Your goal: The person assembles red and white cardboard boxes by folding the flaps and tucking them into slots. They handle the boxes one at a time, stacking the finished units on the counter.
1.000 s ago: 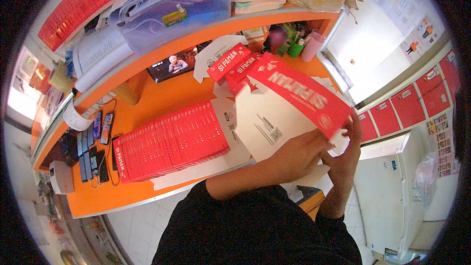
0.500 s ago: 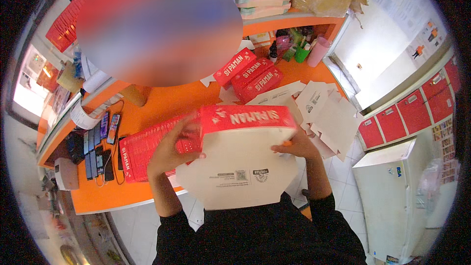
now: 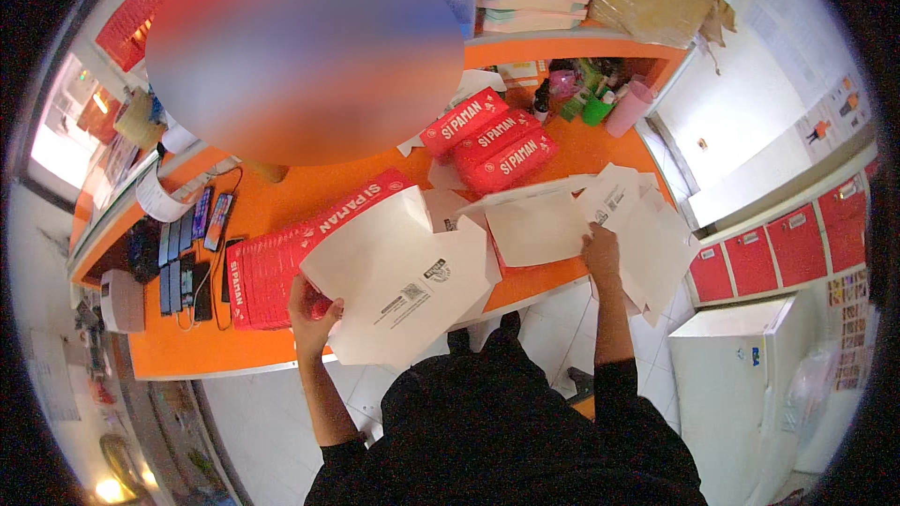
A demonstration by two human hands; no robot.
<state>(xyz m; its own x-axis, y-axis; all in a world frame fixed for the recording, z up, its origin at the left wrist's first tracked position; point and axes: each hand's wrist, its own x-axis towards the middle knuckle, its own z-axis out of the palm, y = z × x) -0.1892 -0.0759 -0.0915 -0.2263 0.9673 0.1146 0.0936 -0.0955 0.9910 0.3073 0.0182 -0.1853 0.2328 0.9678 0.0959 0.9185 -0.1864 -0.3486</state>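
Observation:
My left hand (image 3: 312, 314) grips the near left edge of a partly folded cardboard box (image 3: 389, 272), red along its far side with a white printed flap tilted toward me. The thumb rests near the flap's edge, and the other fingers are partly hidden. To the right, my right hand (image 3: 601, 251) pinches the edge of a flat white carton blank (image 3: 534, 227), which lies over the desk among other blanks. Left of the box, a packed row of folded red boxes (image 3: 267, 281) stands on the orange desk (image 3: 187, 347).
Several red boxes (image 3: 506, 164) are piled at the back of the desk. Loose white blanks (image 3: 647, 225) overhang its right edge. Phones with cables (image 3: 178, 272) lie at the left. A pink cup (image 3: 630, 108) stands under the shelf, and a white fridge (image 3: 731, 384) at the right.
The box has gone from being held between both hands to my left hand alone, shifting left and lower. My right hand has left it and taken hold of a blank.

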